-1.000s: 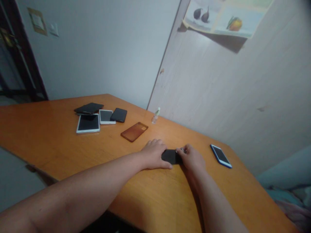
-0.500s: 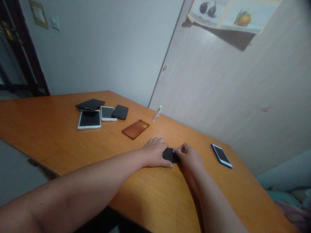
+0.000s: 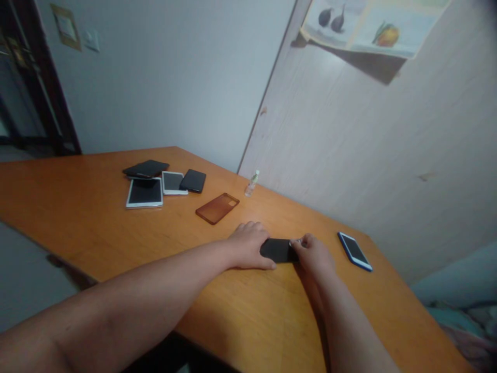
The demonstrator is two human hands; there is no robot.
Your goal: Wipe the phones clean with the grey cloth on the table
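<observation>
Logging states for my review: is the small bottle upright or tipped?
Upright: the small bottle stands on its base on the table, cap uppermost.

Black it is on the flat slab [image 3: 276, 250], and look at that orange-brown table [image 3: 252, 316]! Rusty brown for the phone case [image 3: 215, 210], white framing the dark-screened tablet [image 3: 145, 192], blue edging the white phone [image 3: 355, 252], yellow-orange fruit [image 3: 388, 36] on the pale poster [image 3: 359, 30].

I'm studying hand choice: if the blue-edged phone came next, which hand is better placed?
Likely the right hand: it is nearer the blue-edged phone than the left hand; both are at the black object.
</observation>
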